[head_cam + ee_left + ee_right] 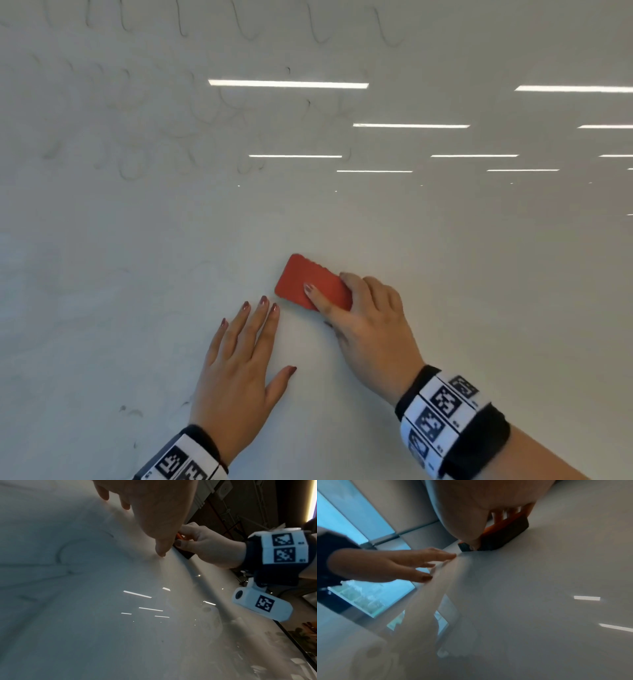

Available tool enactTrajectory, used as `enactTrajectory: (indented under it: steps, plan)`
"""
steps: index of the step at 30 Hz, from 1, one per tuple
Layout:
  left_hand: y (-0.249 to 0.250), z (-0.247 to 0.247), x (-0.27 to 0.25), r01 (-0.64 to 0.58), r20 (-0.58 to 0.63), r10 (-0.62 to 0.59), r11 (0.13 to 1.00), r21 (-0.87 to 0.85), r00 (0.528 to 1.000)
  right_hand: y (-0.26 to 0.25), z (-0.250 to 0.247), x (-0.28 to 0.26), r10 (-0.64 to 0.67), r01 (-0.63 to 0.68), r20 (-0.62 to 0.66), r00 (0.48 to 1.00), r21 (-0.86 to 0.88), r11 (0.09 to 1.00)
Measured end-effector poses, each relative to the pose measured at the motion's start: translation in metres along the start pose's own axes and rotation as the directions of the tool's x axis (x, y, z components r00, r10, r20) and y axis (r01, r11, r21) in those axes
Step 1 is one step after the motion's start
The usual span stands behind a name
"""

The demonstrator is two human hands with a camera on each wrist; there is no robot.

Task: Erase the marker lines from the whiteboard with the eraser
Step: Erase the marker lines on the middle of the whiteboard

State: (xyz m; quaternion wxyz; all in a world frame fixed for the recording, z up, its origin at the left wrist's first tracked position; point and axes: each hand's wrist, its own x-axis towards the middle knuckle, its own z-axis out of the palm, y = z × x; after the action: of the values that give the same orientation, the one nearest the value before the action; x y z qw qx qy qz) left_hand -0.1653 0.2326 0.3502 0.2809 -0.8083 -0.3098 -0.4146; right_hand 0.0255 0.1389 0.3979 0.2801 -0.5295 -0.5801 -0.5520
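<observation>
Closest to view, the left hand lies flat on the whiteboard, fingers spread and straight, holding nothing. Just beside its fingertips, the right hand pinches the red eraser by its long sides, thumb on the near edge and fingers curled over the far one, the dark felt face pressed to the board. The eraser looks light and stiff-backed with a soft pad, so I would guess it slides easily under that side grip. Faint marker lines sit higher up the board, well apart from it. No containers are visible.
</observation>
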Motion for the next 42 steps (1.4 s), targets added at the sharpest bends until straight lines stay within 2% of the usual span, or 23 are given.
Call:
enactTrajectory:
  steps: [3, 6, 10, 13, 15, 19, 23, 26, 28, 31, 35, 38, 42]
  plan:
    - [-0.001, -0.001, 0.0, -0.005, 0.005, 0.005, 1.0, -0.003, 1.0, 0.02, -0.004, -0.006, -0.028, 0.028, -0.006, 1.0, -0.046, 0.999]
    - [-0.002, -0.002, 0.0, -0.002, 0.02, 0.002, 1.0, -0.006, 1.0, 0.036, -0.013, 0.013, 0.109, -0.112, -0.057, 0.992, -0.048, 0.993]
    - [-0.002, -0.004, 0.0, -0.004, 0.028, 0.004, 1.0, -0.014, 1.0, 0.041, -0.022, 0.056, 0.316, -0.319, -0.105, 0.943, -0.004, 0.948]
    - [-0.003, -0.008, 0.004, -0.013, 0.002, 0.013, 1.0, -0.024, 1.0, 0.024, -0.017, 0.072, 0.373, -0.371, -0.122, 0.92, 0.034, 0.928]
    - [-0.003, -0.011, 0.01, -0.021, -0.014, 0.021, 1.0, -0.013, 1.0, 0.012, -0.014, 0.075, 0.342, -0.34, -0.118, 0.932, 0.038, 0.94]
    - [-0.006, -0.024, 0.033, 0.031, -0.104, -0.033, 0.999, -0.015, 0.994, -0.002, -0.008, 0.068, 0.2, -0.198, -0.101, 0.975, 0.024, 0.98]
    - [-0.015, -0.036, 0.06, 0.056, -0.196, -0.059, 0.998, -0.024, 0.979, -0.005, -0.004, 0.047, 0.125, -0.124, -0.06, 0.99, 0.018, 0.992]
    - [-0.024, -0.04, 0.075, 0.091, -0.191, -0.092, 0.996, -0.015, 0.977, 0.006, -0.007, 0.035, 0.079, -0.08, -0.057, 0.995, -0.014, 0.997]
    - [-0.028, -0.04, 0.079, 0.106, -0.169, -0.105, 0.994, -0.005, 0.98, 0.021, -0.01, 0.034, 0.111, -0.113, -0.078, 0.991, -0.025, 0.993]
    - [-0.03, -0.037, 0.08, 0.106, -0.156, -0.102, 0.994, 0.013, 0.982, 0.041, -0.017, 0.049, 0.246, -0.247, -0.118, 0.962, 0.002, 0.969]
    - [-0.031, -0.037, 0.081, 0.106, -0.175, -0.1, 0.994, 0.03, 0.979, 0.035, -0.02, 0.088, 0.36, -0.36, -0.133, 0.923, 0.027, 0.933]
    - [-0.031, -0.036, 0.081, 0.108, -0.177, -0.101, 0.994, 0.032, 0.979, 0.013, -0.017, 0.112, 0.337, -0.336, -0.124, 0.933, 0.029, 0.941]
    - [-0.029, -0.036, 0.082, 0.11, -0.186, -0.102, 0.993, 0.031, 0.977, -0.027, -0.007, 0.115, 0.169, -0.163, -0.111, 0.979, 0.054, 0.985]
